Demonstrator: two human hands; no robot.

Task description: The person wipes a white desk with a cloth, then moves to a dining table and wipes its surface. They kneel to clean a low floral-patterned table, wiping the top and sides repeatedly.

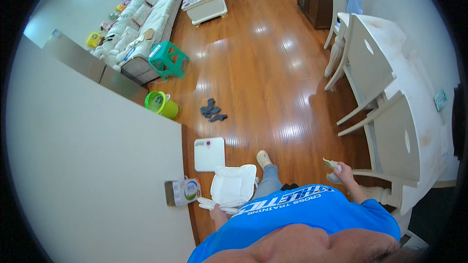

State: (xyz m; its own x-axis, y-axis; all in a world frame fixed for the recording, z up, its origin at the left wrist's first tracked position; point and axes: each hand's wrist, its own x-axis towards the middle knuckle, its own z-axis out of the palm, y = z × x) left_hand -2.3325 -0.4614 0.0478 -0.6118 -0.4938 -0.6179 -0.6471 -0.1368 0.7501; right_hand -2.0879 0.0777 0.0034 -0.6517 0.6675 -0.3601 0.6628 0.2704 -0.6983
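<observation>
At the lower left, my left hand (218, 213) grips a white item with long finger-like folds (219, 204), possibly gloves or cloth. Just beyond it is a white square tray-like piece (233, 186) with a raised rim; whether my hand also holds this piece cannot be told. On the other side of my body, my right hand (344, 173) is closed around a small white and green packet or wrapper (332, 163), close to a white chair. My foot in a beige clog (263, 159) stands on the floor between them.
A white bathroom scale (209, 154), dark socks (212, 110), a green bucket (162, 105) and a teal stool (168, 60) stand or lie ahead to the left. A printed carton (187, 191) is by the wall edge (185, 160). White chairs (391, 128) and a table (426, 128) line the right.
</observation>
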